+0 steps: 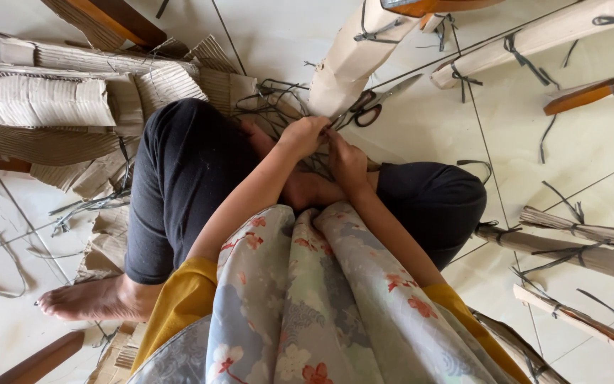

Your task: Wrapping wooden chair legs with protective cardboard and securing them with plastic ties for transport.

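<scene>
The head view is looking straight down on a tangle of dark straps [289, 107], which is being worked on the tiled floor [421, 135] at the foot of a cardboard-wrapped furniture leg [353, 60]. The strands are being pinched by the left hand [304, 135], whose fingers are curled tight around them, so that grip is closed on the straps. The right hand [347, 162] is being held just beside it, touching it, with fingers bent inward; whether anything is being clasped in that grip cannot be told. A pair of scissors [376, 103] with dark handles is lying just beyond the hands, against the wrapped leg. Both forearms are being stretched forward from yellow sleeves, over a flowered cloth [321, 299] draped across the lap. Knees in black trousers [186, 178] are being spread to either side, and a bare foot [87, 299] is being rested on the floor at the left. Torn corrugated cardboard sheets [51, 99] are piled at the upper left. More wrapped wooden pieces [577, 242], tied with dark strips, are lying at the right, well apart from the hands.
</scene>
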